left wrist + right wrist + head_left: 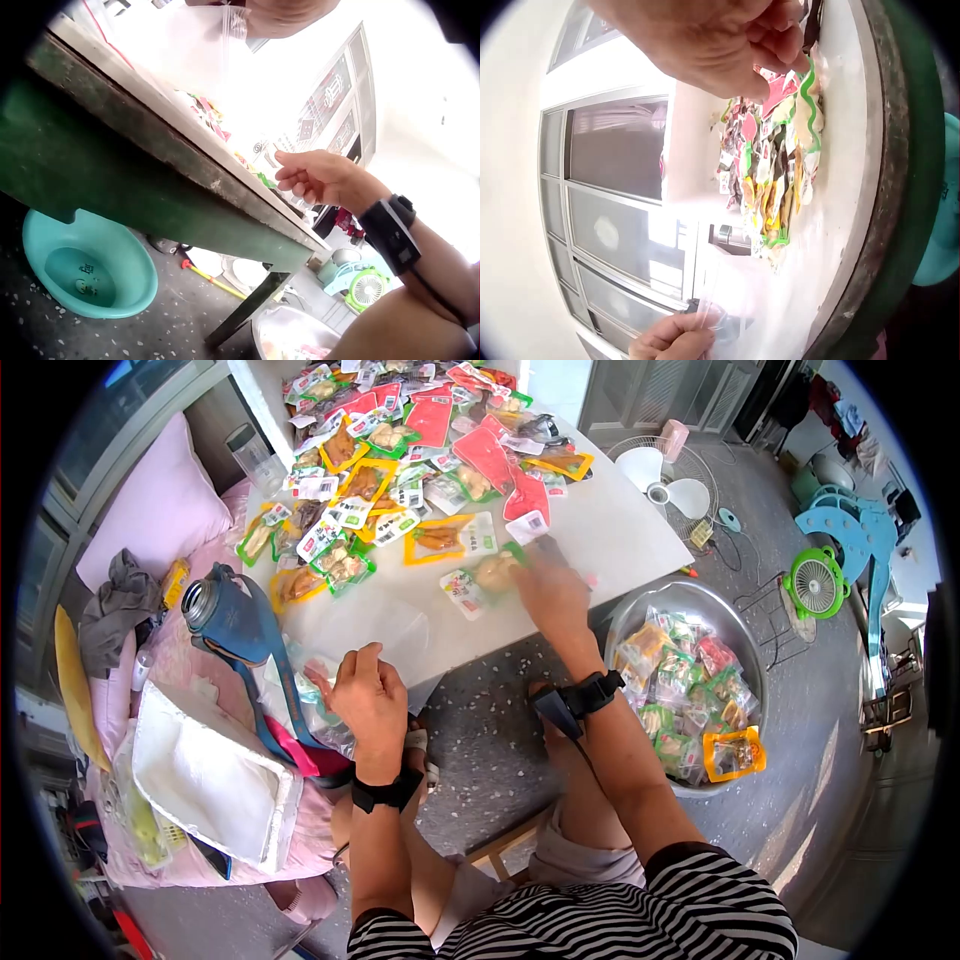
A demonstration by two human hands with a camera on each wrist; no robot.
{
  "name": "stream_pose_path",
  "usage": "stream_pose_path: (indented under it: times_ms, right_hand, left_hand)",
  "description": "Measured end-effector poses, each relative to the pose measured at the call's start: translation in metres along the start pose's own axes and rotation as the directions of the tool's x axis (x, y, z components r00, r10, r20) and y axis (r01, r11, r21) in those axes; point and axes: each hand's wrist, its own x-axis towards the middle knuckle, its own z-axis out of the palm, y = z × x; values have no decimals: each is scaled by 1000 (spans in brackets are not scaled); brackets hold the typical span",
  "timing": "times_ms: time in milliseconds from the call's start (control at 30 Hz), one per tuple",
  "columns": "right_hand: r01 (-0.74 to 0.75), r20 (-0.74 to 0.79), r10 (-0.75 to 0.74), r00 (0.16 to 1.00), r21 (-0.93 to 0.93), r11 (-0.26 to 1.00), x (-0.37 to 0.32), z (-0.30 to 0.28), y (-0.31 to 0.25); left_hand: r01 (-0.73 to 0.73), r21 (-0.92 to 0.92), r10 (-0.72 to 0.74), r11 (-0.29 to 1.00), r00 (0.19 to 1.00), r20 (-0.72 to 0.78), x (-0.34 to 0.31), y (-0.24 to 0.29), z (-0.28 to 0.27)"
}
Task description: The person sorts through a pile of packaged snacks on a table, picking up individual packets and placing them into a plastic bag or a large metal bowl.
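Observation:
In the head view my left hand (368, 695) is beside the table's left front edge. It pinches the rim of a clear plastic bag (731, 300), as the right wrist view shows. My right hand (555, 600), blurred, reaches over the table's front with its fingers loosely bent. Its fingertips are right at a green-edged packet of pale round food (493, 572) and a dark packet (545, 548). In the left wrist view nothing shows between the fingers of that right hand (319, 176).
Many sealed food packets (430, 420) are heaped across the white table (635, 525). To the right on the floor, a metal basin (762, 690) holds more packets. A white foam box (215, 770) and a blue flask (225, 610) are at the left; a fan (657, 492) stands beyond the table.

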Motion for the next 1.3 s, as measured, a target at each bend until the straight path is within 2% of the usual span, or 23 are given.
stream_pose_path:
  times_ms: [100, 200, 300, 400, 467, 600, 633, 700, 733, 767, 867, 900, 1000, 1133, 1233, 1300]
  right_hand:
    - [-96, 146, 100, 984, -37, 995, -6, -8, -9]
    - [56, 164, -50, 985, -36, 998, -6, 27, -3]
    - [78, -23, -76, 997, 96, 992, -9, 45, -8]
    - [20, 11, -22, 1000, 182, 983, -5, 45, -7]
    - [89, -88, -66, 994, 283, 955, 1, 43, -2]
    - [163, -186, -67, 980, 567, 808, -2, 15, -6]
    - [143, -140, -59, 988, 726, 673, -2, 12, -3]
    - [-108, 167, -110, 980, 905, 411, -5, -15, -8]
    - [-260, 312, -169, 935, 927, 272, -7, -27, -12]
    - [-309, 373, -249, 894, 914, 261, -11, -33, -14]
    - [-356, 487, -422, 765, 866, 352, -21, -36, -21]
    - [-382, 539, -431, 723, 833, 400, -24, -31, -22]
    - [-356, 602, -433, 671, 774, 523, -29, -19, -26]
    - [-393, 689, -396, 607, 693, 605, -30, -13, -32]
    - [-371, 631, -457, 627, 757, 537, -33, 1, -38]
    - [-552, 661, -327, 676, 747, 370, -38, 15, -45]
  left_hand:
    - [29, -39, -29, 999, 1000, 3, 1, -1, 3]
    - [33, -58, -32, 998, 999, 19, -1, -1, 4]
    - [6, -74, -3, 997, 1000, 31, -1, 1, 4]
    - [-7, -77, 9, 997, 1000, 28, 2, 2, 2]
    - [12, -71, -10, 997, 999, 31, 4, 1, 1]
    - [22, -91, -19, 996, 999, 30, 6, -1, 1]
    - [25, -91, -22, 996, 999, 31, 6, -2, 1]
    - [30, -94, -28, 995, 999, 27, 6, -3, 3]
    - [30, -96, -28, 995, 999, 22, 5, -4, 4]
    - [27, -97, -25, 995, 1000, 16, 5, -6, 5]
    - [22, -88, -18, 996, 999, 40, 4, -4, 6]
    - [25, -91, -22, 995, 999, 40, 3, -4, 6]
    - [23, -87, -18, 996, 999, 51, 2, -4, 7]
    - [-20, -100, 29, 995, 996, 88, 2, 3, 3]
    - [-85, -152, 101, 985, 990, 100, -2, 10, 8]
    - [-100, -170, 121, 980, 986, 118, -6, 14, 10]
